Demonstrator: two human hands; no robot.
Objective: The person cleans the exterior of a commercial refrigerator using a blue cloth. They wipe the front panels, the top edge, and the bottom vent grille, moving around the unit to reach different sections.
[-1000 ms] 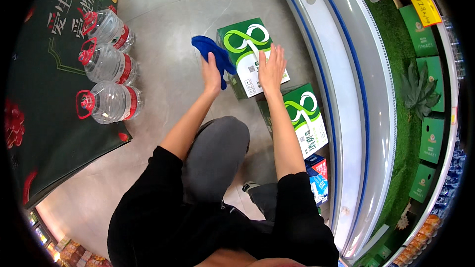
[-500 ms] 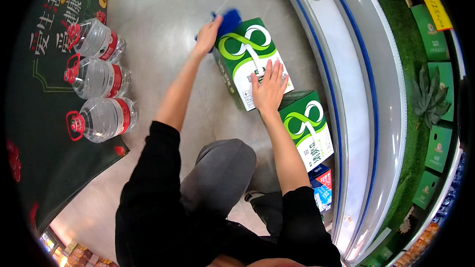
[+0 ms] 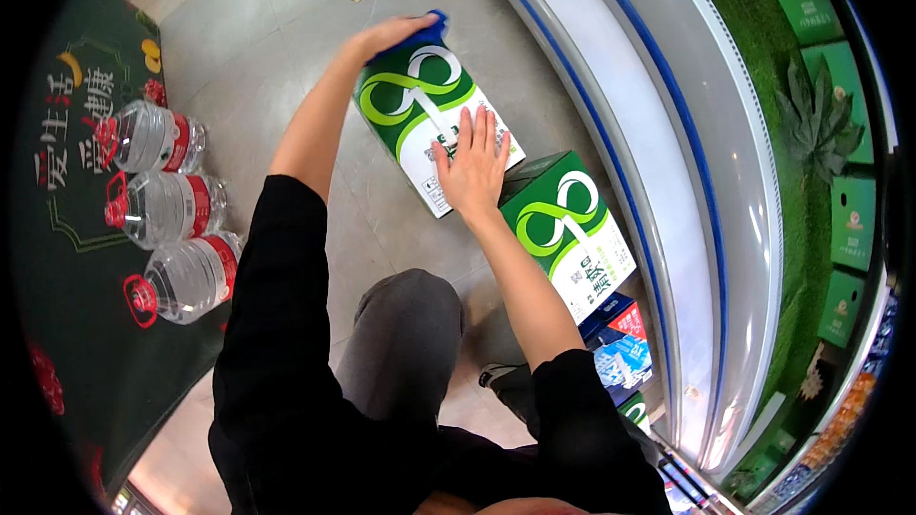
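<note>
A green and white carton (image 3: 427, 95) lies on the grey floor in front of me. My left hand (image 3: 399, 34) grips a blue cloth (image 3: 433, 25) at the carton's far end, with much of the cloth hidden behind my fingers. My right hand (image 3: 469, 164) lies on the top of the same carton, fingers stretched out and holding nothing. A second green and white carton (image 3: 571, 234) sits nearer me, just right of it, and a blue, red and white carton (image 3: 618, 353) is below that one.
Three large water bottles with red handles (image 3: 176, 281) stand at left by a dark printed panel (image 3: 81, 305). At right runs a curved display case edge (image 3: 628, 57) with blue trim, then artificial grass, a plant (image 3: 817, 122) and green boxes (image 3: 849, 219). My knee (image 3: 401, 334) is below the cartons.
My left hand and the cloth have moved forward, from beside the carton to its far end. My right hand has come down onto the carton's top. The view has shifted somewhat.
</note>
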